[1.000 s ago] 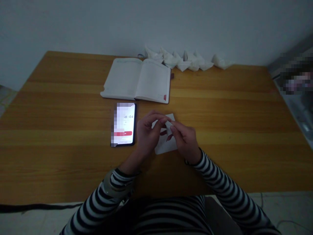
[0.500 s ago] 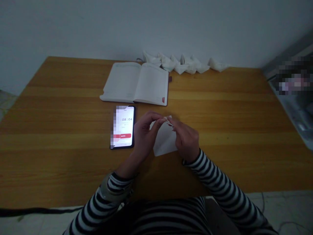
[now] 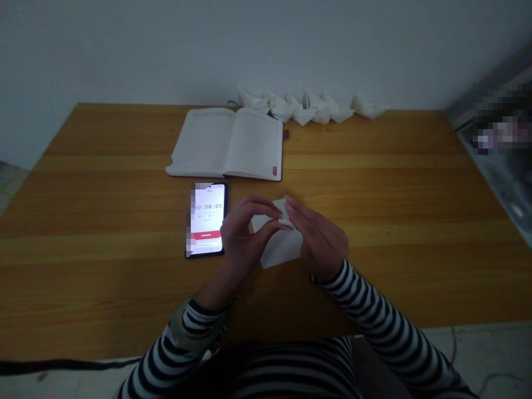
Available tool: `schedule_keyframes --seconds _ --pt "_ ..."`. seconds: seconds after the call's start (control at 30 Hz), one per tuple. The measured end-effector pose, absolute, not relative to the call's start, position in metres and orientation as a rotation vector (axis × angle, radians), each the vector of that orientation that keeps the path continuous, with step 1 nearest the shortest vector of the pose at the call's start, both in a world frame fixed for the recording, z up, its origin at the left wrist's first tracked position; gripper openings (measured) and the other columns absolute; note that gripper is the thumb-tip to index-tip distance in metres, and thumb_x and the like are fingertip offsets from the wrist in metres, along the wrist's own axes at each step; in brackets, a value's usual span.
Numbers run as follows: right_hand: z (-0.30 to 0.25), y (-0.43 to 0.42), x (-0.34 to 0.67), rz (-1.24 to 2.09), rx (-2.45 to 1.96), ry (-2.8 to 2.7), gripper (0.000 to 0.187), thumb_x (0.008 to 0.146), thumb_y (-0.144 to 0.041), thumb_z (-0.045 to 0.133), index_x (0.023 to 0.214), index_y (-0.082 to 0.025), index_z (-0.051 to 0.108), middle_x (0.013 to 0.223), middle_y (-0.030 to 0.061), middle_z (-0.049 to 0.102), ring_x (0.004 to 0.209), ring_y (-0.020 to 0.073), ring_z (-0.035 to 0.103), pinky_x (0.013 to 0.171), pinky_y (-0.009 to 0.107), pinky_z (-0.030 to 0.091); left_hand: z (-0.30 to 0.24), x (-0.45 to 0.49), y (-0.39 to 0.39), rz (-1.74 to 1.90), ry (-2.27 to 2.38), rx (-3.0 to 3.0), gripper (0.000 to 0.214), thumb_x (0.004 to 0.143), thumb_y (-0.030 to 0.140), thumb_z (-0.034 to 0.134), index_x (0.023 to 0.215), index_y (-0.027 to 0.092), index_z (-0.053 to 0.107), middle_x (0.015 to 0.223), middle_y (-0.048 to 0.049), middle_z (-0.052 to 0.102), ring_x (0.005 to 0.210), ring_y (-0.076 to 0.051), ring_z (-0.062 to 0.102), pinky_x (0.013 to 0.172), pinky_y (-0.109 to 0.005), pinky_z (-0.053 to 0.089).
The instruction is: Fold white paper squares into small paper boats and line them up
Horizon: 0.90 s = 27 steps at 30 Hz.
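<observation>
Head view, looking down across a wooden table (image 3: 386, 266): its near edge runs below the forearms, and the wood extends well past the right hand to the table's right edge. Just left of the left hand (image 3: 243, 238), a smartphone (image 3: 206, 219) lies lit, showing 00:08:05 above a red bar, its right edge partly behind that hand. Farther off lies an open notebook (image 3: 226, 143), and beyond it a row of folded white paper boats (image 3: 305, 108) stands along the far edge, against a pale wall (image 3: 266, 50). Striped sleeves (image 3: 374, 310) cover both forearms.

A white paper sheet (image 3: 280, 246) sits between the hands, near the middle of the table. The left fingers (image 3: 266, 208) are curled, with their tips pinching its raised upper part. The right fingers (image 3: 295, 213) lie pressed together, their tips on the same part, though I cannot tell whether they pinch it. The paper is creased, with a narrow folded point rising between the fingertips and a broad lower corner spreading toward the near side. I cannot tell whether it touches the wood.
</observation>
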State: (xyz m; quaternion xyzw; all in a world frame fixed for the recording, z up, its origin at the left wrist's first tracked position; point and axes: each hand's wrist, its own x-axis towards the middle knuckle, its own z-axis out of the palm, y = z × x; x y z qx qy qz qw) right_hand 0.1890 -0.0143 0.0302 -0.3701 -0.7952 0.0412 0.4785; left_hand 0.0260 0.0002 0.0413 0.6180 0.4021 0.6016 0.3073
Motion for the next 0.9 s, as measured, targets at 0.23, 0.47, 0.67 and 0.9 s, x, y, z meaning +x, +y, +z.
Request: schedule_keyframes --seconds 0.23,0.47,0.67,0.9 --pt "0.041 -0.016 0.192 0.096 -0.872 -1.985 0.047 0.099 -0.013 0.041 0.145 -0.022 0.047 0.138 0.0090 0.061 0.128 0.0235 0.058 0.103 0.044 0.056 0.049 0.028 -0.004 1.622 0.963 1.689 0.014 0.073 0.022 0.084 0.079 0.023 0.072 0.084 -0.0002 0.068 0.077 -0.015 0.063 0.072 -0.031 0.050" --pt "0.033 -0.016 0.189 0.219 -0.834 -1.947 0.050 0.098 -0.012 0.043 0.147 -0.021 0.045 0.141 0.0089 0.058 0.132 0.0251 0.054 0.105 0.048 0.054 0.050 0.032 -0.005 1.549 0.906 1.461 0.014 0.073 0.027 0.083 0.076 0.022 0.070 0.080 -0.0011 0.067 0.076 -0.016 0.062 0.073 -0.032 0.051" --pt "0.035 -0.019 0.184 0.350 -0.876 -1.890 0.048 0.096 -0.009 0.044 0.140 -0.025 0.053 0.133 0.0049 0.065 0.120 0.0206 0.065 0.098 0.041 0.059 0.050 0.029 -0.001 1.490 0.903 1.330 0.014 0.076 0.028 0.081 0.071 0.022 0.069 0.074 -0.0005 0.067 0.074 -0.015 0.062 0.072 -0.031 0.052" --pt "0.040 -0.018 0.180 0.318 -0.995 -1.753 0.029 0.090 -0.015 0.064 0.116 -0.026 0.071 0.106 0.0034 0.078 0.084 0.0189 0.078 0.074 0.029 0.066 0.050 0.034 -0.003 1.424 0.940 1.217 0.013 0.076 0.022 0.080 0.071 0.022 0.069 0.071 0.0005 0.066 0.070 -0.014 0.062 0.068 -0.029 0.051"
